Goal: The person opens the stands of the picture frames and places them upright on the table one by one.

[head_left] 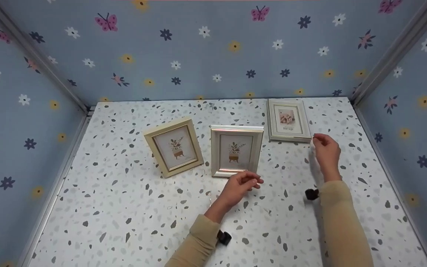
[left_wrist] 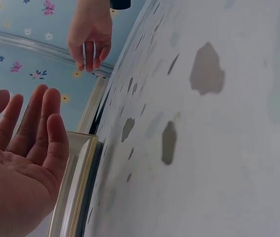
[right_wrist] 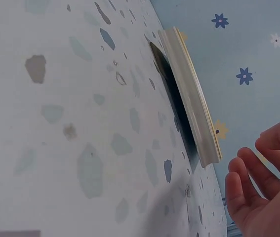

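A cream picture frame (head_left: 158, 148) stands tilted on the left, showing a potted-plant print. Beside it in the middle stands a silvery-white picture frame (head_left: 216, 152) with a similar print. My left hand (head_left: 237, 187) is in front of its lower edge, fingers loosely bent and holding nothing; the left wrist view shows the same hand (left_wrist: 26, 158) with its palm visible. A third, pale picture frame (head_left: 300, 118) lies at the back right. My right hand (head_left: 327, 154) is just off its near right corner. In the right wrist view the fingers (right_wrist: 258, 173) are loosely curved, apart from the frame.
A white speckled table (head_left: 124, 215) lies under everything. Blue flowered panels (head_left: 206, 52) enclose the back and both sides, with metal strips at the corners. Each sleeve has a small black device (head_left: 311, 194) at the wrist.
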Demonstrator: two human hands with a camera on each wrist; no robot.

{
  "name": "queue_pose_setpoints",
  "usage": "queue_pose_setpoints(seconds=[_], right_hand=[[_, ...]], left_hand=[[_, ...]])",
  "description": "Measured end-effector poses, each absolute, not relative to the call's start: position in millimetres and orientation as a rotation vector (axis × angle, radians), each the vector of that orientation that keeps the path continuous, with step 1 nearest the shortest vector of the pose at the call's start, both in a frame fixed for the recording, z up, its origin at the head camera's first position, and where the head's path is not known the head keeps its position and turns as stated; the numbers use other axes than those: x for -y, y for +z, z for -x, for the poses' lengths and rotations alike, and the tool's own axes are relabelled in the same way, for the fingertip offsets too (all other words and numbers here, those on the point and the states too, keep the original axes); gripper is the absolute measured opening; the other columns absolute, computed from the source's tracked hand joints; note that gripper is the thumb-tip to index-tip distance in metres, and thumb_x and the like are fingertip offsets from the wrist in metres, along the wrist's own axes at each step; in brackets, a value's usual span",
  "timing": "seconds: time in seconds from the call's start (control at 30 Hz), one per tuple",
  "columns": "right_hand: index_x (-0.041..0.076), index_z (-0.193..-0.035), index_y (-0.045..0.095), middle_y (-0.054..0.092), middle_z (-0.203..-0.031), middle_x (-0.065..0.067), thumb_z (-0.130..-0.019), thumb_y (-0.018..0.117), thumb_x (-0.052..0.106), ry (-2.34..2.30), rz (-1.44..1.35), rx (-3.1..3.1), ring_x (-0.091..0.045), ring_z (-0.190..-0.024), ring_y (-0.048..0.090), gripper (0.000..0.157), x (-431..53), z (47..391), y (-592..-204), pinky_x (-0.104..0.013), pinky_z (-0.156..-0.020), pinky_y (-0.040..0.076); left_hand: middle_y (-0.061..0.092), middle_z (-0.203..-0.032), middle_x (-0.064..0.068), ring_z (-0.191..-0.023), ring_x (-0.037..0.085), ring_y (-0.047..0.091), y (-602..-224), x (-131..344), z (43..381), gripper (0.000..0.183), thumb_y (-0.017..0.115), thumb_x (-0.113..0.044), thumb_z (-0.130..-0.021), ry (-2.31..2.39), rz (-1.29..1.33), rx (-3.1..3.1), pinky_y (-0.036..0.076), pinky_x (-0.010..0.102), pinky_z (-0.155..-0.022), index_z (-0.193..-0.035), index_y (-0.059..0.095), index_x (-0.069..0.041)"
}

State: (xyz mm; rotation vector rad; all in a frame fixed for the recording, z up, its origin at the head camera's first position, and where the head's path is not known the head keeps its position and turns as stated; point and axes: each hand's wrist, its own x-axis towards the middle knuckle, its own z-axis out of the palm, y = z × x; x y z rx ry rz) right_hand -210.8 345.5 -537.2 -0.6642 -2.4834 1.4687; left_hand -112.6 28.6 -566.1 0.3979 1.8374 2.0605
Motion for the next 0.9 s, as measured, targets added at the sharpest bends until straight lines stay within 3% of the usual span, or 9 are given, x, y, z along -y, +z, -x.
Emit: queue_pose_setpoints(seconds=[0.23,0.57,0.9], right_hand=[[0.004,-0.133,0.061,0.063,-0.126,-0.012,-0.102,0.054,0.023,1.432,0.64,2.556,-0.019,-0.109,0.057,0.037,-350.6,227.5,-537.8,-0.026,-0.085,0.046],[0.004,-0.138,0.057,0.057,-0.133,-0.016,-0.103,0.05,0.023,1.397,0.669,2.689,-0.028,-0.117,0.054,0.041,-357.0,246.2,-547.1,-0.038,-0.097,0.045],[0.005,-0.139,0.053,0.055,-0.133,-0.016,-0.101,0.054,0.03,1.436,0.723,2.767,-0.028,-0.12,0.05,0.046,-356.1,258.7,-548.5,-0.042,-0.102,0.041]], left_hand=[[0.071,-0.11,0.005,-0.097,0.02,0.068,-569.2,-35.3,109.8,0.024,0.057,-0.01,-0.101,1.989,-0.43,-1.822,0.052,0.052,-0.085,-0.12,0.064,0.004],[0.071,-0.11,0.014,-0.098,0.034,0.068,-572.2,-43.1,105.6,0.022,0.057,-0.007,-0.101,1.983,-0.387,-1.81,0.053,0.055,-0.082,-0.117,0.066,0.004],[0.071,-0.114,0.008,-0.1,0.026,0.069,-572.7,-46.2,104.6,0.028,0.058,-0.011,-0.101,1.952,-0.395,-1.808,0.055,0.049,-0.086,-0.125,0.063,0.003]])
